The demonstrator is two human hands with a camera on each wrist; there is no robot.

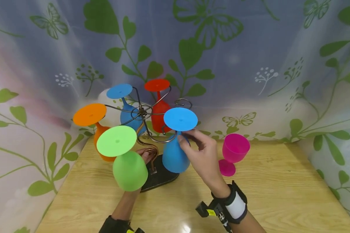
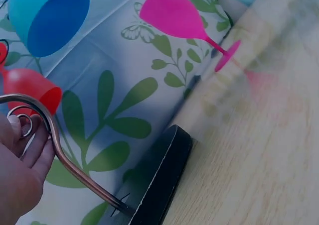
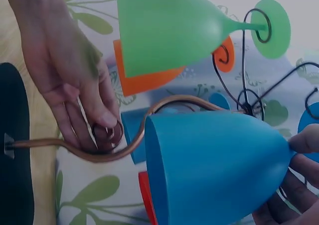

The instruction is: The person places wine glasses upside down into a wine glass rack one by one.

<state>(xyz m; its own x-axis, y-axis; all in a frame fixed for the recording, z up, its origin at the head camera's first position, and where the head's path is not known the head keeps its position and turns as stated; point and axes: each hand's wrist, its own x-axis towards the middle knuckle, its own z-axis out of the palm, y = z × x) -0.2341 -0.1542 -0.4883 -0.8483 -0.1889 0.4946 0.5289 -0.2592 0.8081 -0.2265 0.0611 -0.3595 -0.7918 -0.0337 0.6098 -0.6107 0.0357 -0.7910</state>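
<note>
My right hand (image 1: 205, 157) pinches the stem of a blue plastic goblet (image 1: 175, 158), which hangs upside down at the right side of a wire goblet rack. One of the rack's curled hooks (image 1: 167, 140) meets the stem there; how far it sits inside the hook is hidden. Lower down, my left hand (image 3: 75, 85) holds the small curl on the rack's bent copper-coloured post (image 3: 94, 157). Upside down on other arms hang a green goblet (image 1: 130, 171), an orange goblet (image 1: 100, 132), a second blue goblet (image 1: 128, 113) and a red goblet (image 1: 160, 115).
A pink goblet (image 1: 235, 149) stands upright on the wooden table (image 1: 280, 191), right of the rack. The rack's black base (image 1: 160, 182) rests on the table. Behind it hangs a leaf-and-butterfly patterned curtain (image 1: 236, 64). An unused hook (image 1: 183, 103) curls at the back right.
</note>
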